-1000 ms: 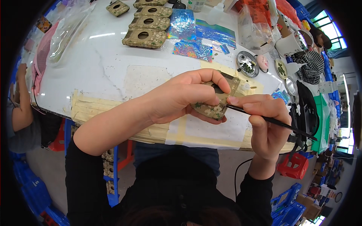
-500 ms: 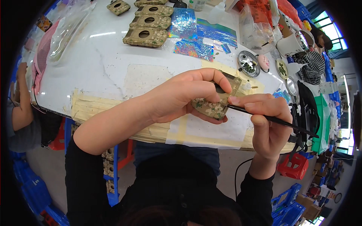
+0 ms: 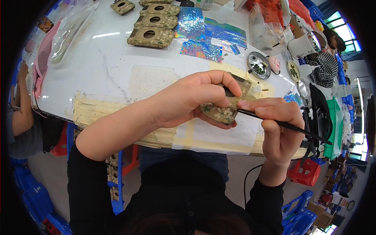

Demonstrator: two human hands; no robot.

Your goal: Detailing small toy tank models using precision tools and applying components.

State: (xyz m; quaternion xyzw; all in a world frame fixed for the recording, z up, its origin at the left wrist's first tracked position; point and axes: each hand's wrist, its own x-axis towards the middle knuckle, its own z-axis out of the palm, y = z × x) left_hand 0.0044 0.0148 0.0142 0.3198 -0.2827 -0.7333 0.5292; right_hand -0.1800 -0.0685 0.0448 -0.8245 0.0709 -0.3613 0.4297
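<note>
Holding the camouflage-patterned shell [image 3: 220, 114] in your left hand [image 3: 203, 94] | shell raised over white paper [image 3: 225, 138] on the table [image 3: 100, 68] | your right hand [image 3: 281, 117] pinches a slim black tool [image 3: 293, 126], tip at the shell

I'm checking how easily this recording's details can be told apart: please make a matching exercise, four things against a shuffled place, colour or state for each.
1. Left hand
2. Right hand
3. Stool on the right
4. Larger round metal dish

A. Red
B. Contains small dark green pieces
C. Holds a camouflage-patterned part
D. Holds a slim black tool

Pairs: 1-C, 2-D, 3-A, 4-B
</note>
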